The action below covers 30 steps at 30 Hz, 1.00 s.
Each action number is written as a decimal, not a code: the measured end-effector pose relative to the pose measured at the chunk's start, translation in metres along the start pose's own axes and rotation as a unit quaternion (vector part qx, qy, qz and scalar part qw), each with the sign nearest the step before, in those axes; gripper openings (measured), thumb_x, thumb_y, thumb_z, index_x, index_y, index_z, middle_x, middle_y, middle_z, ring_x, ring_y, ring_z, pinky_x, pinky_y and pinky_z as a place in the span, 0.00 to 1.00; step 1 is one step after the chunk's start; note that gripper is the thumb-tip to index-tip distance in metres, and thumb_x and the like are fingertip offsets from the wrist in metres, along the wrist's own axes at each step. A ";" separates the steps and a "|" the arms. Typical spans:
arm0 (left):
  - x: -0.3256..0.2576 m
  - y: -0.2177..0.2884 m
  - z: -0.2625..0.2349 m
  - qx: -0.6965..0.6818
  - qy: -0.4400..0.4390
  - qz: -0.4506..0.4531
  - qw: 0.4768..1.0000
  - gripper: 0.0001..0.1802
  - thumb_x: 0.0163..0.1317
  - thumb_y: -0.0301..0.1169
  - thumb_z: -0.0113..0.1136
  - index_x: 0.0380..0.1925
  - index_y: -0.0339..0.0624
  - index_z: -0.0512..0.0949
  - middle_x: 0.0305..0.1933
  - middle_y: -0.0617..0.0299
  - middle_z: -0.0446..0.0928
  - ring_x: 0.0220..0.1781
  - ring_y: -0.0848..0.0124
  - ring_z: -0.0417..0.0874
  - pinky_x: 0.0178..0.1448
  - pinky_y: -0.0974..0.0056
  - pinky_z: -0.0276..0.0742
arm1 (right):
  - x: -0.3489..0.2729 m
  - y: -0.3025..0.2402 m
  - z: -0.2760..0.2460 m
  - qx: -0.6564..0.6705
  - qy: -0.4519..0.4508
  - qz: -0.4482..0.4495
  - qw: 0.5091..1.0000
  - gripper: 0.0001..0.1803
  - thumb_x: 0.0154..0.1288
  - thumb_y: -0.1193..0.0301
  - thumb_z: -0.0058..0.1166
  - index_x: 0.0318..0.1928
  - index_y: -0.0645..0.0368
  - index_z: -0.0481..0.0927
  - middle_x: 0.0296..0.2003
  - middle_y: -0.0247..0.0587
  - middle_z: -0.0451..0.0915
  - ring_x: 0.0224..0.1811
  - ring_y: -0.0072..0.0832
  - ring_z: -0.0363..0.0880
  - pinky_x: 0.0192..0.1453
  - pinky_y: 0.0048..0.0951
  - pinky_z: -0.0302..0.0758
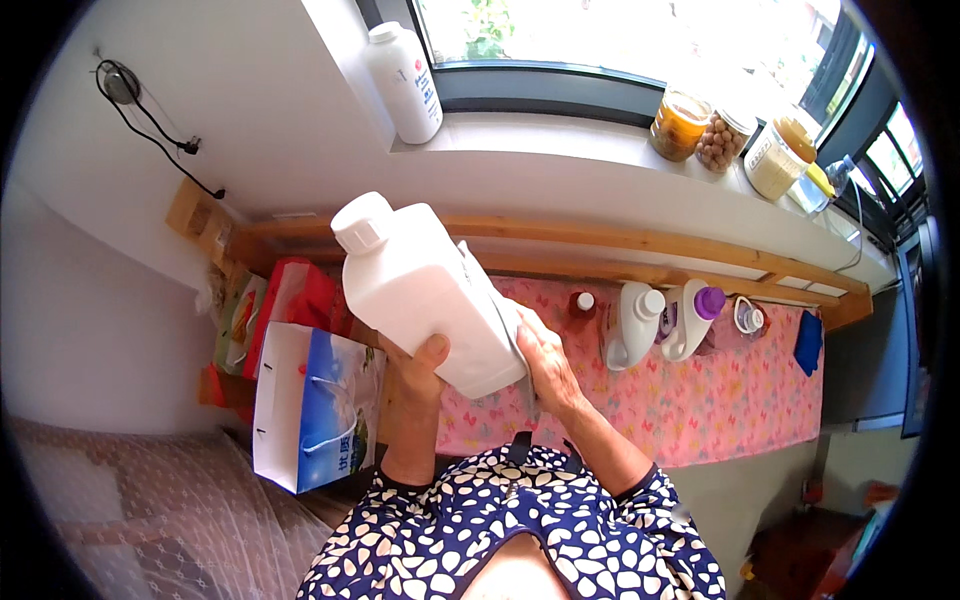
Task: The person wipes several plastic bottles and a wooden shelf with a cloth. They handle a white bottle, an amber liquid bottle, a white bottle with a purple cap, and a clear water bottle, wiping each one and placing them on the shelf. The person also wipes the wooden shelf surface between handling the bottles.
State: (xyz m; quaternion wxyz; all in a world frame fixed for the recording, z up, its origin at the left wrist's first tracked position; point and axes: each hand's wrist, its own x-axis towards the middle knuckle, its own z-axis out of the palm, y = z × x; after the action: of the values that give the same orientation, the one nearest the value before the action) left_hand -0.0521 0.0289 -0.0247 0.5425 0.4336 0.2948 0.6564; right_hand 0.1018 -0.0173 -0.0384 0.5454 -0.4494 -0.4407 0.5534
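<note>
A big white plastic bottle (420, 290) with a white screw cap is held up in front of me, tilted with its cap toward the upper left. My left hand (418, 368) grips its lower end from below, thumb on the front face. My right hand (545, 365) presses a grey cloth (505, 320) against the bottle's right side. Below the bottle lies a table with a pink patterned cloth (700, 410).
White jugs (632, 322), one with a purple cap (700, 310), stand at the table's back. A tall white bottle (405, 80) and several jars (680, 125) line the windowsill. Paper bags, blue-white (315, 405) and red (295, 295), stand at the left.
</note>
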 end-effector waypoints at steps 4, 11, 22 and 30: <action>-0.010 -0.034 -0.043 -0.043 -0.013 -0.002 0.999 0.42 0.42 0.40 0.70 0.58 0.35 0.65 0.52 0.54 0.73 0.52 0.61 0.77 0.55 0.57 0.75 | 0.007 0.006 0.003 0.349 0.012 0.181 0.919 0.22 0.69 0.58 0.44 0.57 0.57 0.72 0.47 0.35 0.78 0.46 0.23 0.76 0.49 0.30 0.73; -0.015 -0.018 -0.015 -0.006 -0.080 -0.079 0.994 0.53 0.38 0.42 0.75 0.63 0.36 0.58 0.56 0.56 0.70 0.55 0.66 0.73 0.57 0.59 0.73 | 0.027 -0.016 -0.004 0.010 -0.003 0.020 1.000 0.17 0.72 0.63 0.42 0.47 0.64 0.76 0.38 0.37 0.79 0.39 0.22 0.74 0.48 0.25 0.70; 0.000 -0.040 -0.020 0.008 -0.026 -0.010 1.000 0.50 0.38 0.32 0.71 0.63 0.36 0.57 0.55 0.55 0.70 0.55 0.65 0.74 0.57 0.59 0.73 | -0.011 0.029 -0.016 -0.170 0.070 -0.099 0.978 0.25 0.70 0.57 0.40 0.55 0.66 0.71 0.42 0.44 0.73 0.43 0.31 0.73 0.50 0.32 0.70; 0.023 -0.013 0.020 0.128 -0.054 -0.009 0.990 0.46 0.41 0.31 0.74 0.60 0.38 0.58 0.51 0.56 0.72 0.51 0.67 0.77 0.54 0.60 0.75 | -0.004 0.027 -0.002 0.280 0.054 0.117 0.951 0.30 0.64 0.48 0.53 0.54 0.58 0.70 0.37 0.38 0.76 0.32 0.24 0.75 0.28 0.25 0.74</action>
State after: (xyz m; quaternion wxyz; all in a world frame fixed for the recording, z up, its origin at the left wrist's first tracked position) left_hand -0.0289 0.0532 -0.0213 0.5038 0.5318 0.3503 0.5837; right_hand 0.0985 -0.0212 -0.0649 0.6039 -0.3564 -0.1819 0.6894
